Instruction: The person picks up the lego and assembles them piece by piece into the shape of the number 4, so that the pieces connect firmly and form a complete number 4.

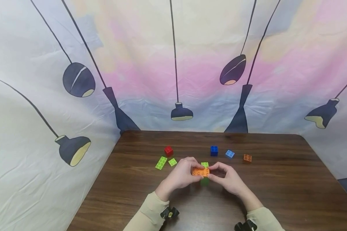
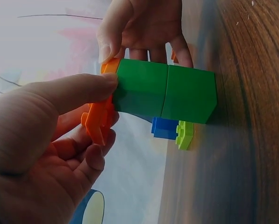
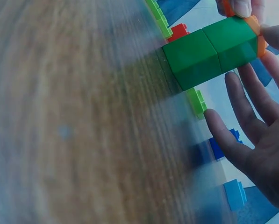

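Observation:
Two green toy bricks [image 2: 165,91] are stacked upright on the table, with an orange toy brick [image 1: 200,172] on top that overhangs to the left. My left hand [image 1: 181,174] grips the overhanging end, its thumb along the near side and fingers beyond. The thumb and index finger of my right hand [image 1: 230,180] pinch the other end; its remaining fingers spread beside the green stack in the right wrist view. Just behind the stack is a lime brick [image 1: 204,164], partly hidden by the orange one.
Toward the left lie a red brick [image 1: 168,151], a long lime brick [image 1: 161,163] and a small lime brick [image 1: 172,162]. A dark blue brick [image 1: 214,150], a light blue brick [image 1: 229,154] and a brownish-orange brick [image 1: 247,158] sit to the right on the wooden table [image 1: 280,183].

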### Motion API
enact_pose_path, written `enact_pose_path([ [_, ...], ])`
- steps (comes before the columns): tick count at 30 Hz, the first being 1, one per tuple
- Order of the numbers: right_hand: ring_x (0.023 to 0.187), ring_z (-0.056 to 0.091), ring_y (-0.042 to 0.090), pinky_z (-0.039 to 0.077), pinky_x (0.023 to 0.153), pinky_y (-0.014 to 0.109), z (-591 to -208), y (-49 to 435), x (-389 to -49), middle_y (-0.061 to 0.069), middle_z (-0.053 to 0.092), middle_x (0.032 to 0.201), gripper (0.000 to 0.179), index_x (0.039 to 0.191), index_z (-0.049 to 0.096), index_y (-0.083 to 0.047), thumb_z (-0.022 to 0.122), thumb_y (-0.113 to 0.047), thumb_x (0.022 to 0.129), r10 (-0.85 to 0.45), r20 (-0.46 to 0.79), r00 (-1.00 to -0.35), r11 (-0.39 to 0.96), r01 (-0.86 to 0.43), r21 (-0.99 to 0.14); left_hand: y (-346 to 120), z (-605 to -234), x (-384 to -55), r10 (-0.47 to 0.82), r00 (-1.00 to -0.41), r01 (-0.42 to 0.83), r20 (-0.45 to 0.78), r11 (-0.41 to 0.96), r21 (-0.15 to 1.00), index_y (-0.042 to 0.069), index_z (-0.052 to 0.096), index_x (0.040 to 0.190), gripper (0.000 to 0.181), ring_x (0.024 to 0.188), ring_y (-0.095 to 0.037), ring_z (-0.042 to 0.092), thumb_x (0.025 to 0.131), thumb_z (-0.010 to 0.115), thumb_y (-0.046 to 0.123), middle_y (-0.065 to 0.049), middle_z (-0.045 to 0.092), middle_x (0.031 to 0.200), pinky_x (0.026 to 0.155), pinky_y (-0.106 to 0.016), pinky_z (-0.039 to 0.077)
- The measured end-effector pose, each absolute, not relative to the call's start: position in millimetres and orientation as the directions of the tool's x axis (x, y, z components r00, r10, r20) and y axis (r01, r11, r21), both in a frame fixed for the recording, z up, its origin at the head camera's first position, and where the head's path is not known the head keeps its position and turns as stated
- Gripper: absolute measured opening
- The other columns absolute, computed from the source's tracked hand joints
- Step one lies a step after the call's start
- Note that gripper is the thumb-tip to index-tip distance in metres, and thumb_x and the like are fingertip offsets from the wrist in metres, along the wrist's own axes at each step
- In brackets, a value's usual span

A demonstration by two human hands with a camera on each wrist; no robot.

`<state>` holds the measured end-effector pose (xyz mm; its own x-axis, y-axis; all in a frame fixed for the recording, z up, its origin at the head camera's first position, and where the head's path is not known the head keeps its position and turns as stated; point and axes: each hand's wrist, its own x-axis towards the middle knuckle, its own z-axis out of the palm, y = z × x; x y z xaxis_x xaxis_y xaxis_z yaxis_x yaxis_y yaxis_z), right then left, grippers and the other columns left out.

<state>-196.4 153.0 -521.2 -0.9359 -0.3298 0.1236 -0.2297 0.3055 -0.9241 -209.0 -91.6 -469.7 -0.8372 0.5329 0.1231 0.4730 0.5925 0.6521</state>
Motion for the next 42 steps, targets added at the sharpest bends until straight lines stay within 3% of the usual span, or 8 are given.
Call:
enact_pose_path([
  [9,0.106,0.072,0.023,0.059,0.090,0.031,-524.0,156.8,-199.0,0.004,0.075,0.117,0.026,0.119,0.072,-0.014,0.083,-0.020,0.097,-0.396,0.155,-0.905,0.272,-0.277,-0.922,-92.4,-470.7,-209.7,0.535,-0.837,0.476,0.116,0.607,0.636,0.016,0.084,0.118,0.032,0.088,-0.006,0.056,0.087,0.092,0.020,0.013,0.065,0.098,0.076,-0.022,0.051],
  [14,0.106,0.073,0.026,0.061,0.088,0.033,-524.4,160.1,-198.6,0.008,0.074,0.119,0.031,0.120,0.070,-0.011,0.085,-0.018,0.094,-0.414,0.176,-0.893,0.255,-0.300,-0.919,-90.2,-469.6,-209.9,0.544,-0.830,0.495,0.126,0.612,0.617,0.017,0.083,0.119,0.032,0.088,-0.005,0.055,0.088,0.092,0.022,0.014,0.064,0.097,0.077,-0.023,0.049],
  [22,0.107,0.074,0.020,0.061,0.090,0.032,-525.6,156.8,-198.6,0.005,0.074,0.123,0.032,0.114,0.068,-0.017,0.089,-0.023,0.091,-0.377,0.150,-0.914,0.280,-0.267,-0.922,-89.5,-467.0,-208.3,0.550,-0.824,0.510,0.134,0.619,0.597,0.016,0.083,0.119,0.032,0.088,-0.005,0.055,0.089,0.091,0.023,0.015,0.064,0.096,0.079,-0.024,0.048],
  [32,0.110,0.072,0.023,0.060,0.088,0.030,-527.3,153.1,-198.0,0.004,0.074,0.124,0.032,0.114,0.066,-0.019,0.088,-0.029,0.092,-0.372,0.113,-0.921,0.306,-0.237,-0.922,-91.5,-469.5,-208.2,0.542,-0.830,0.498,0.131,0.615,0.611,0.016,0.083,0.119,0.032,0.090,-0.005,0.055,0.089,0.091,0.023,0.015,0.064,0.097,0.080,-0.024,0.049],
  [42,0.110,0.073,0.022,0.061,0.086,0.032,-529.2,154.8,-199.6,0.007,0.073,0.124,0.031,0.116,0.065,-0.016,0.086,-0.024,0.094,-0.399,0.135,-0.907,0.261,-0.254,-0.931,-92.0,-471.8,-208.5,0.544,-0.826,0.507,0.147,0.603,0.616,0.016,0.083,0.119,0.032,0.095,-0.005,0.058,0.089,0.091,0.022,0.014,0.067,0.102,0.085,-0.026,0.050],
])
